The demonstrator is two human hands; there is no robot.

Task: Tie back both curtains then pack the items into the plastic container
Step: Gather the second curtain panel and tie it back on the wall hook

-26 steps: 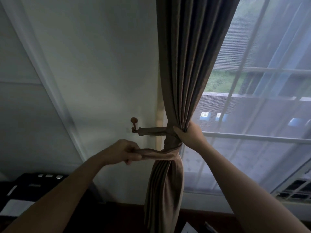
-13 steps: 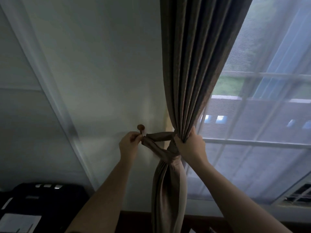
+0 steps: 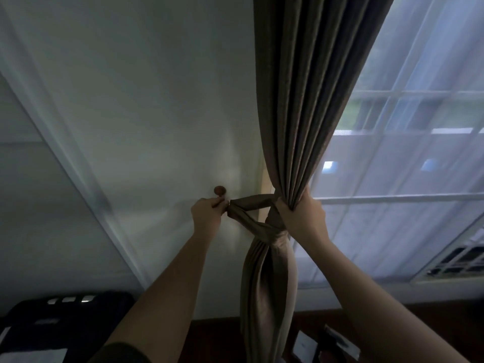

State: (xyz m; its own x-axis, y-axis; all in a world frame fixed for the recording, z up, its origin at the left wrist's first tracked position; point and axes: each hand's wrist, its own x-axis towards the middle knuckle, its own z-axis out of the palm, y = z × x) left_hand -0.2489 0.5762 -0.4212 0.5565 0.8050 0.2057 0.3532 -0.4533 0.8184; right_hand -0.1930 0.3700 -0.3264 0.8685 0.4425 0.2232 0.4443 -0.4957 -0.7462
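A dark wooden floor [image 3: 217, 334] shows along the bottom. On it, just right of the curtain [image 3: 267, 284], lie a few small flat things [image 3: 303, 345], perhaps papers; dimness blurs them.

Dim interior; daylight through window [image 3: 408, 158] at right; wide-angle bending at edges; slight softness.

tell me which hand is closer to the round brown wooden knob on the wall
Left. The left hand sits just below the round brown wooden knob, pinching the brown fabric tieback; the right hand is farther right, gripping the gathered brown curtain.
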